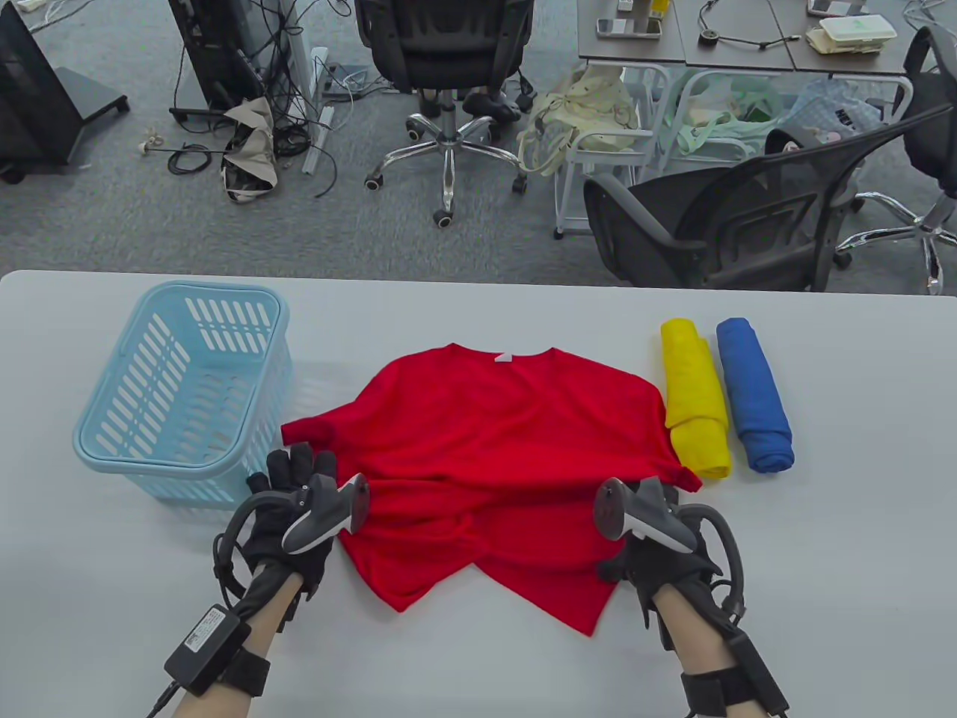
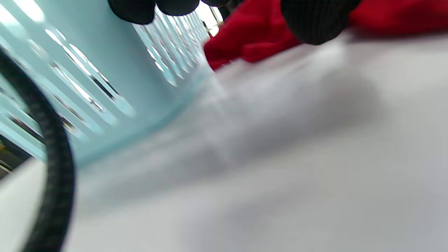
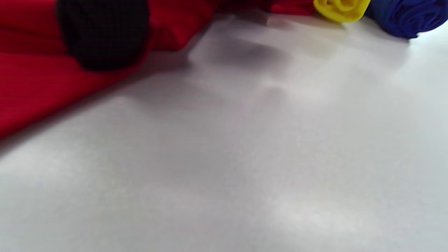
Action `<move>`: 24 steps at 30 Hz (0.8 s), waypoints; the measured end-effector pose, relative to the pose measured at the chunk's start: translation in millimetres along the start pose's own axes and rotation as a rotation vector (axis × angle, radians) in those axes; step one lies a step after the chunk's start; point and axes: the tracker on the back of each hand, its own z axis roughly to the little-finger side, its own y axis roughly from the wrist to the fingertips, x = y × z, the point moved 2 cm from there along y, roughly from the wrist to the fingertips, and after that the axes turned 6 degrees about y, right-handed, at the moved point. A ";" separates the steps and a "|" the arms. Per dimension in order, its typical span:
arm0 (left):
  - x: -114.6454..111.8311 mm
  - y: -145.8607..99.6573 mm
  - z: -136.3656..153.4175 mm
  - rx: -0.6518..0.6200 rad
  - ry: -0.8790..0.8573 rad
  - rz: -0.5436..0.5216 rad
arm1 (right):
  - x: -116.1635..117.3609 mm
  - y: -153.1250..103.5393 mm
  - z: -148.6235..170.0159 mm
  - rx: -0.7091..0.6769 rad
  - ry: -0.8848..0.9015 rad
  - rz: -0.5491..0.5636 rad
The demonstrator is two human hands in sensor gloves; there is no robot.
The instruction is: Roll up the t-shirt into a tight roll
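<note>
Table, grey-white, seen from above. Far left: light blue slotted basket, upright, open top; its near right corner sits just beside the left hand.

Left hand, black glove, tracker on its back, lies at the left edge of the red t-shirt, below the left sleeve. Fingers stretched forward and unclenched; left wrist view shows the fingertips above the table beside red cloth, whether they touch the cloth I cannot tell.

Red t-shirt at table centre, spread out, collar and white label on the far side, hem on the near side. Near part rumpled, with creases running between the two hands.

Right hand at the shirt's near right edge. Fingers hidden under the tracker; right wrist view shows one fingertip against red cloth. Grip: cannot tell.

Right of shirt: rolled yellow garment, touching the right sleeve, then rolled blue garment just beside it.
</note>
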 end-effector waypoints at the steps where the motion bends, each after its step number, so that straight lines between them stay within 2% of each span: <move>1: 8.7 -5.5 1.0 0.017 0.090 -0.062 | -2.5 -3.5 -3.0 0.017 -0.047 0.037; 2: 23.6 -17.2 4.0 0.023 0.148 -0.130 | -6.6 -10.3 -10.2 0.009 -0.129 0.079; 4: 39.0 -36.2 6.0 -0.038 0.019 -0.183 | -10.1 -18.3 -21.4 -0.076 -0.088 0.089; 5: 42.9 -43.8 3.1 -0.119 -0.080 -0.199 | -10.8 -20.7 -26.0 -0.120 -0.045 0.076; 6: 50.7 -57.3 -5.0 -0.291 -0.256 -0.207 | -10.3 -23.5 -33.5 -0.192 0.025 0.050; 8: 58.1 -70.0 -22.3 -0.472 -0.420 -0.186 | -5.9 -23.9 -40.5 -0.249 0.056 0.006; 9: 64.2 -79.4 -42.4 -0.594 -0.487 -0.164 | 1.3 -21.6 -45.1 -0.262 0.060 -0.037; 10: 65.0 -81.6 -49.4 -0.628 -0.487 -0.156 | 4.2 -20.6 -46.3 -0.260 0.055 -0.051; 11: 64.7 -86.7 -72.0 -0.713 -0.440 -0.105 | 13.0 -16.0 -49.1 -0.255 0.026 -0.092; 13: 59.3 -91.3 -96.6 -0.776 -0.324 -0.026 | 21.5 -10.2 -50.0 -0.236 -0.001 -0.121; 14: 59.2 -93.5 -103.6 -0.751 -0.280 -0.038 | 23.4 -7.4 -49.3 -0.229 -0.007 -0.134; 15: 62.6 -95.1 -107.6 -0.662 -0.196 -0.140 | 21.9 -4.4 -46.1 -0.231 0.020 -0.131; 17: 70.7 -89.3 -105.1 -0.632 -0.125 -0.238 | 18.5 0.9 -38.3 -0.197 0.045 -0.120; 19: 66.6 -76.1 -94.3 -0.557 -0.133 -0.212 | 15.6 6.0 -26.5 -0.161 0.063 -0.113; 21: 53.2 -52.7 -70.8 -0.403 0.004 -0.196 | 12.3 10.2 -9.6 -0.111 0.094 -0.107; 23: 36.4 -34.2 -49.2 -0.178 0.245 -0.189 | 9.0 11.1 4.0 -0.059 0.089 -0.094; 24: 32.7 -30.1 -41.6 -0.138 0.333 -0.184 | 8.0 10.6 7.7 -0.041 0.090 -0.088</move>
